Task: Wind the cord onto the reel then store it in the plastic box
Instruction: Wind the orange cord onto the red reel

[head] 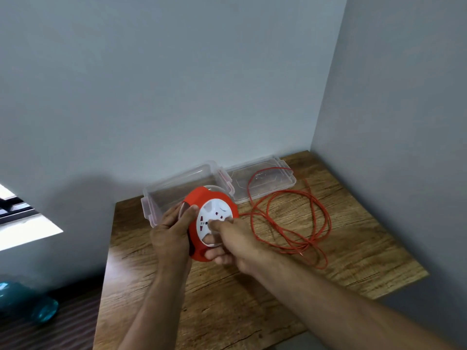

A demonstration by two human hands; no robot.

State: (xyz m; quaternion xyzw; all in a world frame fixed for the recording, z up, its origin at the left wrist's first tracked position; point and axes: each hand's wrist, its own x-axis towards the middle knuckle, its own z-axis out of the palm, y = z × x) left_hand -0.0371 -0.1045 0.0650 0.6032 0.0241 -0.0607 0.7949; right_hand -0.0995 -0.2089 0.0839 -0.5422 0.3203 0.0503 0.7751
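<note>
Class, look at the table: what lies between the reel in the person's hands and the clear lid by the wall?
In the head view, loose loops of orange cord lie on the wooden table between the reel and the lid, one loop reaching onto it.

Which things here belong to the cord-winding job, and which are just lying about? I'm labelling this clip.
Part of the job:
- red reel, held in both hands: left hand, right hand
- loose red cord on the table
- open plastic box
- its lid, lying beside it

Lying about:
- teal object on the floor, blurred
</note>
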